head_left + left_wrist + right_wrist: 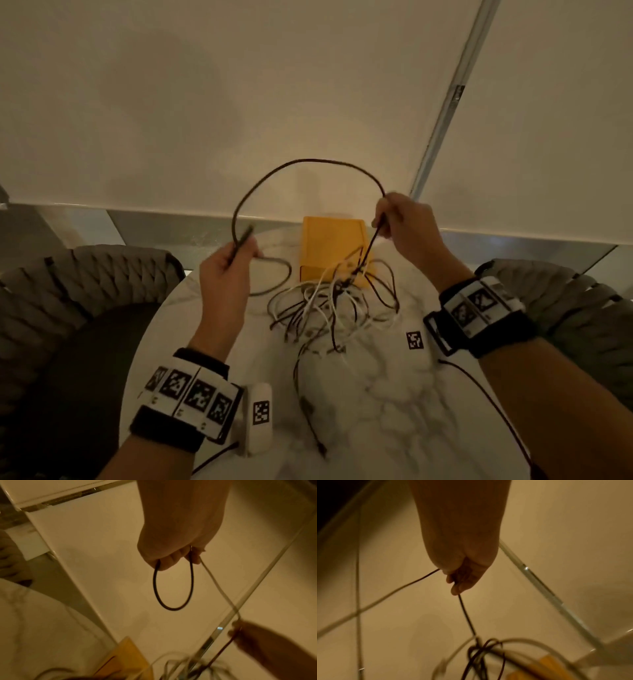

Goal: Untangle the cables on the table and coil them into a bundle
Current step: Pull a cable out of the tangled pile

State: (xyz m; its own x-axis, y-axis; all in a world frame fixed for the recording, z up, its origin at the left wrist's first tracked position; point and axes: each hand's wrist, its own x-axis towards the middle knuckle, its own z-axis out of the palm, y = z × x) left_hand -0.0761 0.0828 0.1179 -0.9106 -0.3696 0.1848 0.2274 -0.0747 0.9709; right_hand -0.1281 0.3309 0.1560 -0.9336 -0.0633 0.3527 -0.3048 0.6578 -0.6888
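- Dark cable (308,161) arches between both hands, above the counter (394,394); its lower run drops from the right hand (400,219) into the tangle (329,305) of dark and white cables.
- Left hand (229,263) grips a small loop; right pinches the cable.
- One yellow box (332,240) behind the tangle; two woven chairs (68,291) outside the hands.

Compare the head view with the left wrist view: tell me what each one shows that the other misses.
Only the head view shows the marble table, the white device and the whole tangle of cables.

Only the left wrist view shows the left hand's fingers curled round a small loop of the dark cable.

Both show the left hand, right hand and yellow box.
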